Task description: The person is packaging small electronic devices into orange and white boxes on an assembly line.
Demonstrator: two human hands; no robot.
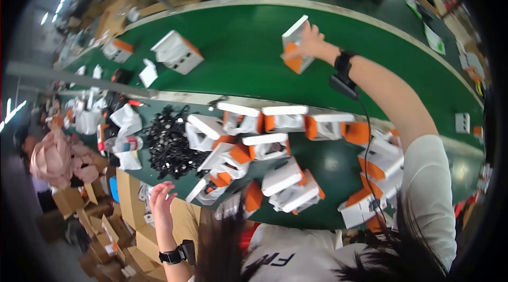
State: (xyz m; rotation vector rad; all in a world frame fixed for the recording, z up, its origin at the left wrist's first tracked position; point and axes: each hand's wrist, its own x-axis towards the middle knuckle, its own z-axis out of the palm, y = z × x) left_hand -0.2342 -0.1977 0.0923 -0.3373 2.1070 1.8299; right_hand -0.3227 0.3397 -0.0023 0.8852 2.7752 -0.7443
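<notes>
At the far side, on the green conveyor belt [238, 43], my right hand [312, 43] grips a small white and orange box [292, 38] by its right side, the arm stretched out. The box stands upright and is slightly blurred. My left hand [161, 200] hovers low at the left near the bench's front edge, its fingers loosely apart and nothing in them. On the dark green bench [328, 163] between my arms stand several white and orange boxes with lids up, such as one open box [286, 119]; white wrapping shows inside. Beside them lies a heap of black cables [172, 141].
Another white and orange box [179, 53] sits further left on the belt, with a smaller box [117, 50] beyond it. A clear bottle [127, 144] and white bags [126, 119] lie left of the cables. Brown cartons [129, 197] crowd the lower left. A black cable [369, 149] trails from my right wrist.
</notes>
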